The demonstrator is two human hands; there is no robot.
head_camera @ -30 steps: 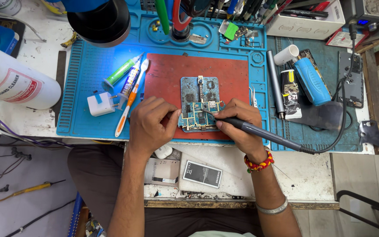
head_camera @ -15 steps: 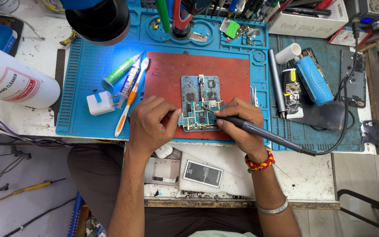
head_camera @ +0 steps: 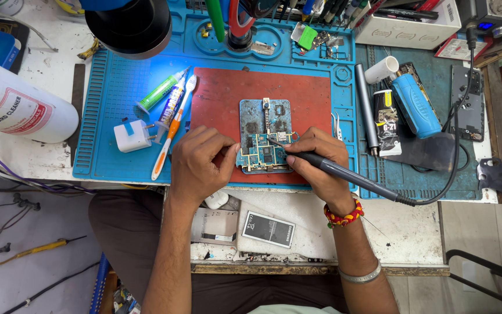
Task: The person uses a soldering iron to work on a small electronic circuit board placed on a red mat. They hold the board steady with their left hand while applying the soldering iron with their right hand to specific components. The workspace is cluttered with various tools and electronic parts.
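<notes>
Head view is showing a circuit board (head_camera: 264,153) lying at the centre of the frame on a red mat (head_camera: 222,99), which is sitting on a blue mat (head_camera: 114,93). The right hand (head_camera: 319,164) is pinching a dark soldering iron (head_camera: 344,173) like a pen, its tip touching the board's top edge. The left hand (head_camera: 200,164) is resting at the board's left edge, fingers curled together; what they are pinching cannot be told. A toothbrush (head_camera: 171,128) and a white plug (head_camera: 132,135) are lying to the left. A battery (head_camera: 268,228) is lying below.
</notes>
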